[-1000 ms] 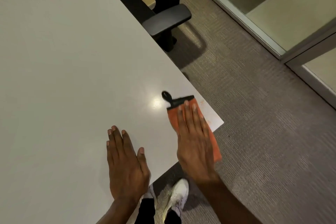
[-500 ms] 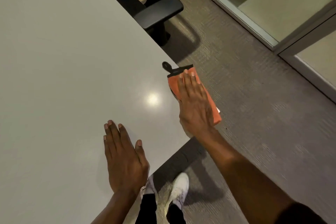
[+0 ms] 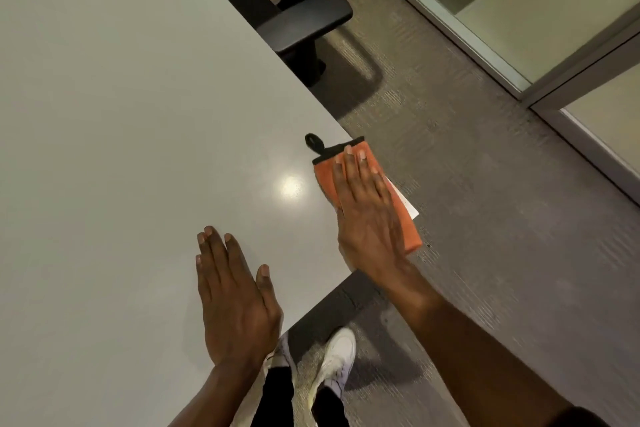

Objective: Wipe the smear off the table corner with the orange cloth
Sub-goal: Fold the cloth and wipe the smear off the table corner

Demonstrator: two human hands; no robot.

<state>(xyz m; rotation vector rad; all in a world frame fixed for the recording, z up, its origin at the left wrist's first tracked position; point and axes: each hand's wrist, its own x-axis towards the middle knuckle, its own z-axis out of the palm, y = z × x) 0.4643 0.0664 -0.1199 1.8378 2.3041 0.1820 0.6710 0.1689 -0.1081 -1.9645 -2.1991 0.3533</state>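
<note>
The orange cloth (image 3: 406, 224), edged in black with a black hanging loop, lies on the right corner of the white table (image 3: 138, 114). My right hand (image 3: 367, 218) presses flat on the cloth with fingers straight, covering most of it. The cloth's lower right end hangs past the corner. A small white tip of the table corner (image 3: 410, 206) shows beside the cloth. The smear itself is hidden under the cloth and hand. My left hand (image 3: 235, 295) rests flat on the table near its front edge, palm down, holding nothing.
A black office chair (image 3: 304, 21) stands at the table's right side, its armrest close to the edge. Grey carpet (image 3: 485, 218) lies to the right, with a glass partition (image 3: 519, 10) beyond. My white shoes (image 3: 336, 360) show below the table's front edge.
My right hand slid the cloth forward along the right edge, then drew it back toward the corner. The left hand stayed flat in place.
</note>
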